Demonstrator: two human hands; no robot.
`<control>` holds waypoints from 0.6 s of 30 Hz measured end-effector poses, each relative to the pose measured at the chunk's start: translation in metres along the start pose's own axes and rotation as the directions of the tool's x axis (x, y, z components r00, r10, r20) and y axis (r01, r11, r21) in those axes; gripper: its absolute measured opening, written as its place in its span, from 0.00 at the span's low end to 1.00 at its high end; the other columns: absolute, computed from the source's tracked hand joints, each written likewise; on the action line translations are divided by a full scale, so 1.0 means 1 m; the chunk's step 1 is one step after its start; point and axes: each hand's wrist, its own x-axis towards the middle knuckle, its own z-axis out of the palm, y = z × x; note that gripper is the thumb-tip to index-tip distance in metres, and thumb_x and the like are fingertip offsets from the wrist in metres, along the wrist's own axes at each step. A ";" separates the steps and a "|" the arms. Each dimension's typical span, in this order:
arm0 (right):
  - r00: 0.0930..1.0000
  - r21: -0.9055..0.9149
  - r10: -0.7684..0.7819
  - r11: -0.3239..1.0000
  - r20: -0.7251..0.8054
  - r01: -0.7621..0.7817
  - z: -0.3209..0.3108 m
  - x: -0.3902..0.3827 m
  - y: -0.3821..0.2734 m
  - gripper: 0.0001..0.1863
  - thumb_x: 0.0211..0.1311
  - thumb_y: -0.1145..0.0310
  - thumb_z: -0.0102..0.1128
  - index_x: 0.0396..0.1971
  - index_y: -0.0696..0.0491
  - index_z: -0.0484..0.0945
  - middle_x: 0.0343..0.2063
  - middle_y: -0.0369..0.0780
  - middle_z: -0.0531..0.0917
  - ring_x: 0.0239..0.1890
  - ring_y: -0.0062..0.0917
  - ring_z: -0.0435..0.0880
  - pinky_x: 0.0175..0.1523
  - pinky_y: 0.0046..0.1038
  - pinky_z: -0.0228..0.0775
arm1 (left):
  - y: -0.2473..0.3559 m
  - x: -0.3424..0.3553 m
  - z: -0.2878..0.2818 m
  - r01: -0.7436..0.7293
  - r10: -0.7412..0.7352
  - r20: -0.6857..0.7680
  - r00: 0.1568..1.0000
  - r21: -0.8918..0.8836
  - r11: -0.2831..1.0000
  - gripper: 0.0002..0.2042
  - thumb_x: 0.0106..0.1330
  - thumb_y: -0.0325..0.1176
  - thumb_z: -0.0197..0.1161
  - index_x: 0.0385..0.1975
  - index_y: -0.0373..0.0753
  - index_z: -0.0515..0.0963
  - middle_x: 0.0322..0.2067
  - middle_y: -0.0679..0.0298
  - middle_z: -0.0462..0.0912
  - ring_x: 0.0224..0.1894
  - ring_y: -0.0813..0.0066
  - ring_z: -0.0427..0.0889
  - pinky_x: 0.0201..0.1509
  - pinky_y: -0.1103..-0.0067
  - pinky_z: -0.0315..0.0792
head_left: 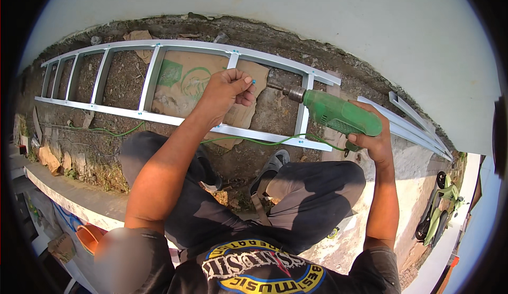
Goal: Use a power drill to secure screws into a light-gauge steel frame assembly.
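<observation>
My right hand (377, 139) is wrapped round the handle of a green electric drill (341, 113). The drill lies level, its chuck and bit pointing left. Just off the bit's tip, my left hand (225, 89) pinches a small blue screw (253, 82) between thumb and fingertips; a narrow gap separates screw and bit. Both hands are above a silver metal ladder frame (151, 78) lying flat on the ground. Small blue screw heads dot its rails where the rungs join. My left forearm covers part of the near rail.
Flattened cardboard (174, 64) lies under the ladder. A green cord (248, 141) runs along the near rail. Silver metal strips (410, 125) lean by the pale wall (317, 8) at right. An orange container (89, 237) is at lower left, a green motorbike (442, 209) at far right.
</observation>
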 end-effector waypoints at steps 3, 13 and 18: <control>0.999 0.024 -0.027 0.999 0.022 0.026 0.013 0.002 -0.013 0.38 0.35 0.75 0.74 0.56 0.61 0.78 0.46 0.39 0.85 0.48 0.22 0.82 0.57 0.25 0.71 | -0.001 -0.002 0.000 0.004 -0.005 -0.008 1.000 -0.058 0.998 0.08 0.74 0.33 0.60 0.38 0.36 0.78 0.30 0.62 0.84 0.30 0.75 0.84 0.36 0.79 0.81; 1.000 0.035 -0.026 0.999 0.000 0.026 0.028 0.001 -0.011 0.38 0.34 0.72 0.74 0.55 0.61 0.79 0.45 0.39 0.85 0.48 0.24 0.82 0.57 0.25 0.70 | 0.004 -0.005 -0.006 -0.006 0.007 0.023 1.000 -0.048 0.999 0.08 0.74 0.33 0.59 0.38 0.35 0.78 0.30 0.61 0.84 0.30 0.74 0.84 0.37 0.78 0.81; 1.000 0.059 -0.014 0.998 -0.013 0.014 0.029 0.001 -0.006 0.38 0.34 0.70 0.73 0.55 0.61 0.78 0.45 0.39 0.85 0.48 0.24 0.82 0.57 0.26 0.70 | 0.001 -0.004 -0.008 0.005 -0.005 0.007 1.000 -0.037 0.999 0.08 0.75 0.33 0.59 0.37 0.34 0.78 0.30 0.61 0.83 0.29 0.75 0.84 0.35 0.78 0.82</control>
